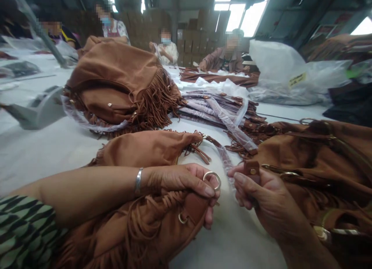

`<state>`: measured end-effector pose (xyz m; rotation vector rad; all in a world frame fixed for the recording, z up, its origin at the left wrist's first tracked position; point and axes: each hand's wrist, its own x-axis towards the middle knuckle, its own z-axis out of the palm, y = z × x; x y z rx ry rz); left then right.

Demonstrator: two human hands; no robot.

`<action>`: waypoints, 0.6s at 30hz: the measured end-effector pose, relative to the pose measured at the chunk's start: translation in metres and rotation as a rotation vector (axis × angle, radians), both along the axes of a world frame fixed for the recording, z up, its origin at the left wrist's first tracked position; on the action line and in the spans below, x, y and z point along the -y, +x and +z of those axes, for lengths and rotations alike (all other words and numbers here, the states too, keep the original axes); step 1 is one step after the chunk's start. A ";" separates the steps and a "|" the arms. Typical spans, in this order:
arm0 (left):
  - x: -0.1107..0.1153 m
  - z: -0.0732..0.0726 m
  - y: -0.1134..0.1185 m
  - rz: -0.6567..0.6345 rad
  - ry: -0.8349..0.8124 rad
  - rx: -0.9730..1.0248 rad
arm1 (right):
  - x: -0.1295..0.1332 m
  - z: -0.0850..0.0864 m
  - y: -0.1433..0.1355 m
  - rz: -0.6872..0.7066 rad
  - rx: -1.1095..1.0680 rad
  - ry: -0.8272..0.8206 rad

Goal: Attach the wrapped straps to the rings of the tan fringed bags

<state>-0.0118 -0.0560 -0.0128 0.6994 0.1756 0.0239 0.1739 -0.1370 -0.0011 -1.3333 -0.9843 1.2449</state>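
Note:
My left hand (193, 181) pinches a metal ring (212, 180) at the end of a brown fringed bag (145, 226), which lies under my forearm. A small leather tab with another ring sits just below my fingers on that bag. To the right, my right hand (258, 187) is closed on a strap's brown leather end (252, 169), which carries a round metal stud. Clear plastic wraps the strap (225, 158) leading up from there. Its far end meets a second brown bag (142, 149) behind my left hand. The ring and the strap end are apart.
A large stuffed fringed bag (113, 83) stands at the back left beside a tape dispenser (37, 106). Plastic-wrapped straps (215, 106) are piled mid-table. More brown bags (316, 156) crowd the right. Several co-workers sit or stand across the table, near a plastic sack (279, 67).

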 end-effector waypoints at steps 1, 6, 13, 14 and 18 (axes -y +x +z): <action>0.000 -0.001 0.001 0.001 0.001 -0.008 | 0.000 -0.001 -0.002 -0.003 0.015 -0.006; -0.003 0.001 0.001 -0.028 0.043 -0.012 | 0.000 -0.007 -0.014 0.020 0.056 0.019; -0.005 0.000 -0.004 -0.056 0.004 -0.038 | -0.002 -0.001 -0.020 0.136 -0.137 -0.091; -0.006 -0.001 -0.004 -0.074 -0.023 -0.042 | -0.001 0.000 -0.020 0.165 -0.161 -0.113; -0.004 -0.002 -0.002 -0.199 -0.089 -0.061 | 0.002 0.002 -0.021 0.243 -0.162 -0.120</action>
